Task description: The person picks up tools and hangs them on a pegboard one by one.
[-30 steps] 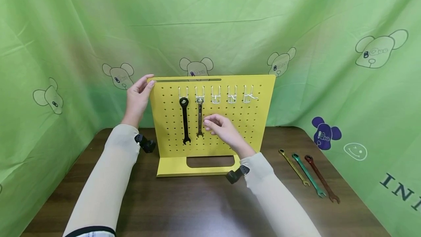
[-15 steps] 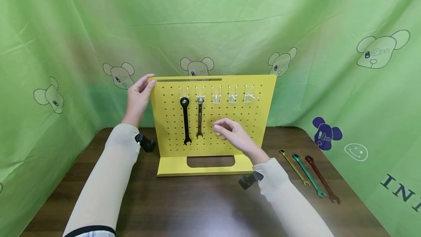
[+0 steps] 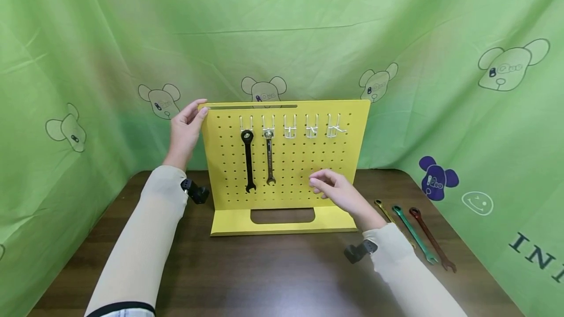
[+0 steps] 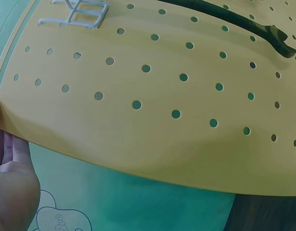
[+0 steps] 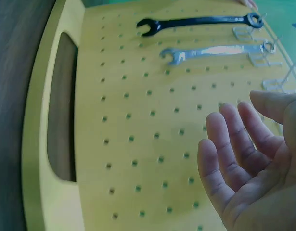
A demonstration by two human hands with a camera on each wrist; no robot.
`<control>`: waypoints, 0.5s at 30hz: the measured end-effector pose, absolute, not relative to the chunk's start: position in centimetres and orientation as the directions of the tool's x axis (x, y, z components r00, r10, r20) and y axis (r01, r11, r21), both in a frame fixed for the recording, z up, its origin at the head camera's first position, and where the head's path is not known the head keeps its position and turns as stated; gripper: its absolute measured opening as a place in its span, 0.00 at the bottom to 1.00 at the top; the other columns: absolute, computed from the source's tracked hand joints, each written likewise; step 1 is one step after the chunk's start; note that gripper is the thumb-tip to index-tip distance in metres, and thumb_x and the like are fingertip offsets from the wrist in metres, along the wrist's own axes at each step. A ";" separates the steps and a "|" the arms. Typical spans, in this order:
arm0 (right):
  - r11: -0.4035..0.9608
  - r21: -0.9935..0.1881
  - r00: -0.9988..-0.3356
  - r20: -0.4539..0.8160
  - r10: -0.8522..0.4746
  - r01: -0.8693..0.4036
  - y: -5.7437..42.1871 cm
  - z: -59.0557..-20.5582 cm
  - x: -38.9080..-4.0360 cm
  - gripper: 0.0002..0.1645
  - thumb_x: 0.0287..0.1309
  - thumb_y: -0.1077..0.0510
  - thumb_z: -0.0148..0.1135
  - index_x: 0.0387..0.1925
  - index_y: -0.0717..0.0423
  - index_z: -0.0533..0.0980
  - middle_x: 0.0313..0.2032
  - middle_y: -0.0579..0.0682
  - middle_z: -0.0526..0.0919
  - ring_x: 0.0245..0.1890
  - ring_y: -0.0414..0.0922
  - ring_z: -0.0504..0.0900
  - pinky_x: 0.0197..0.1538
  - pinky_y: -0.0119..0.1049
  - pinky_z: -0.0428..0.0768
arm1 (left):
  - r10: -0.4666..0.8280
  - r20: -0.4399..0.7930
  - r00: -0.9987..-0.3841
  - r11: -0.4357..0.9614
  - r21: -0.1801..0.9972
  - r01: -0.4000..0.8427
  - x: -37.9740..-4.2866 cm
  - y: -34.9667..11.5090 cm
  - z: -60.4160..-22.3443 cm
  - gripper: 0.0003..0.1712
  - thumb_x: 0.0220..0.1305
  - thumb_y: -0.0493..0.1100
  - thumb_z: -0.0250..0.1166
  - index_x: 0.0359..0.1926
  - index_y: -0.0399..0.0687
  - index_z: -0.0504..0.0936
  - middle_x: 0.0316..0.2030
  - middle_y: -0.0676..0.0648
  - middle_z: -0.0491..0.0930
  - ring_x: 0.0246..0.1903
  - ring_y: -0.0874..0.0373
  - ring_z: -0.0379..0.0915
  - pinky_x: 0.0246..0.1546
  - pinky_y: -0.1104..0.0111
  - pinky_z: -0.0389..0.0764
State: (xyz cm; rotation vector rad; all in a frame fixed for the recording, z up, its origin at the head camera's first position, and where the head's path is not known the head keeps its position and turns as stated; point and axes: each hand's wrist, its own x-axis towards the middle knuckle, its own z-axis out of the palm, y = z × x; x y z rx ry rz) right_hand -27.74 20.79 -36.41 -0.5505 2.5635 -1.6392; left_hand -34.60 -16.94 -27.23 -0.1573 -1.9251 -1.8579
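Pinching the yellow perforated pegboard (image 3: 291, 168) by its top left corner with the left hand (image 3: 184, 131), holding nothing in the loosely relaxed right hand (image 3: 338, 190). With black metal wrench (image 3: 248, 163) and silver metal wrench (image 3: 270, 160) hung on white wire hooks (image 3: 290, 128), and gold wrench (image 3: 385, 211), green wrench (image 3: 414, 233) and red wrench (image 3: 431, 237) on the brown table (image 3: 246, 278).
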 end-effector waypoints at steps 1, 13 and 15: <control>0.386 -0.884 -0.939 0.143 -0.314 -0.264 21.2 -36.6 -27.6 0.23 0.73 0.54 0.57 0.56 0.71 0.72 0.46 0.66 0.79 0.45 0.57 0.80 0.47 0.46 0.82 | -0.229 0.397 -0.889 0.083 0.918 0.388 -34.6 -17.0 -27.2 0.19 0.70 0.49 0.64 0.60 0.55 0.83 0.51 0.48 0.79 0.47 0.60 0.74 0.51 0.69 0.78; 0.504 -0.835 -0.966 0.115 -0.231 -0.220 27.4 -38.3 -26.2 0.23 0.74 0.53 0.57 0.57 0.69 0.73 0.40 0.55 0.81 0.41 0.48 0.81 0.43 0.42 0.84 | -0.229 0.416 -0.880 0.086 0.909 0.407 -34.8 -17.0 -27.4 0.19 0.70 0.48 0.64 0.60 0.53 0.83 0.49 0.49 0.80 0.46 0.61 0.73 0.49 0.71 0.77; 0.503 -0.836 -0.968 0.118 -0.224 -0.218 28.5 -38.7 -26.0 0.23 0.74 0.54 0.57 0.57 0.70 0.73 0.40 0.55 0.82 0.40 0.46 0.82 0.42 0.40 0.85 | -0.228 0.417 -0.880 0.084 0.909 0.409 -34.8 -17.0 -27.4 0.18 0.70 0.48 0.64 0.59 0.54 0.83 0.49 0.49 0.80 0.46 0.61 0.74 0.48 0.71 0.78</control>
